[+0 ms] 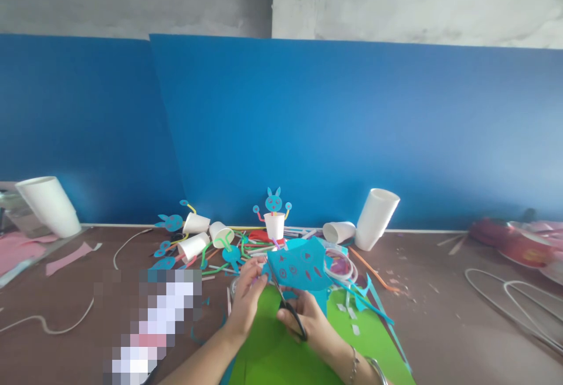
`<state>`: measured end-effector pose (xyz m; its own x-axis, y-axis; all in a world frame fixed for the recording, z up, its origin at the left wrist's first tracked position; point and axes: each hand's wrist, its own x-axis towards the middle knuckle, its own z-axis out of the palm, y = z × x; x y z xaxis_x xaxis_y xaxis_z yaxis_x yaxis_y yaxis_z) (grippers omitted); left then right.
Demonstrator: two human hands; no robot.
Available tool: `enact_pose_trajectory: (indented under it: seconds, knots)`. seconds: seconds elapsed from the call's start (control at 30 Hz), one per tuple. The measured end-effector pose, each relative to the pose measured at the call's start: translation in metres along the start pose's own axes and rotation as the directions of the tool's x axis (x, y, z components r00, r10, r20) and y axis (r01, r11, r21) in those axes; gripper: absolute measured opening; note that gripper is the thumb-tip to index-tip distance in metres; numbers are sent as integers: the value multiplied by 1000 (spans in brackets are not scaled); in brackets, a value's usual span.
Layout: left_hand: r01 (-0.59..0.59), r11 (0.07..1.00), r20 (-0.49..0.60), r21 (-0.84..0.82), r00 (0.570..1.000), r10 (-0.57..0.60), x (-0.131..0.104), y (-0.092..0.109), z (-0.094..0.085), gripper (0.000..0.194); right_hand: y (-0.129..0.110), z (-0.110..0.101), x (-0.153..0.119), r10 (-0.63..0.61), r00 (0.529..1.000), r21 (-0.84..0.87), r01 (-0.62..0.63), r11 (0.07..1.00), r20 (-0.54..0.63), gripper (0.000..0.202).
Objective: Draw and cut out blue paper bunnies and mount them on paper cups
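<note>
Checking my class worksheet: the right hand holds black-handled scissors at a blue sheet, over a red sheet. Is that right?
The lower sheet is green, not red, as the head view shows. The right hand does hold scissors at the blue sheet.

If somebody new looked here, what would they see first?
Probably the bright blue paper sheet with red shapes drawn on it, near the middle, where the right hand holds black-handled scissors at its left side. Behind it, against the tall blue panel, stands a white paper cup topped by a long-eared blue paper head. Below the hands lies a bright green sheet.
</note>
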<state>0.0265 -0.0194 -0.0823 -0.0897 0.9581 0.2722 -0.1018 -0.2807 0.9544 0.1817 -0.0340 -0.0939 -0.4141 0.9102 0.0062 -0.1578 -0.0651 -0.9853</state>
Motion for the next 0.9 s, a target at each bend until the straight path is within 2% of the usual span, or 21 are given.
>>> enact_pose_trajectory:
  seconds: [0.2, 0.4, 0.5, 0.6, 0.77, 0.9]
  knots:
    - [4, 998, -20, -55, 1000, -5, 1, -2, -1, 23, -6, 4, -1, -39, 998, -20, 40, 999, 40, 52]
    - [26, 995, -11, -93, 1000, -27, 1, -5, -2, 27, -6, 3, -2, 37, 999, -109, -34, 993, 23, 52]
    - [96, 992, -45, -88, 994, -100, -1, -5, -1, 30, -5, 3, -2, 26, 999, -100, -23, 995, 30, 53]
    - [170, 984, -92, -57, 980, -175, -3, -3, 2, 44, -3, 3, -1, -2, 999, -67, 4, 998, 39, 52]
    - [61, 998, 41, 35, 997, -62, -4, 4, 4, 36, -1, 4, 0, 35, 999, -105, -35, 994, 1, 53]
    - [72, 996, 58, 49, 996, -74, -5, 2, 2, 33, -3, 5, -2, 45, 999, -89, -46, 995, -17, 54]
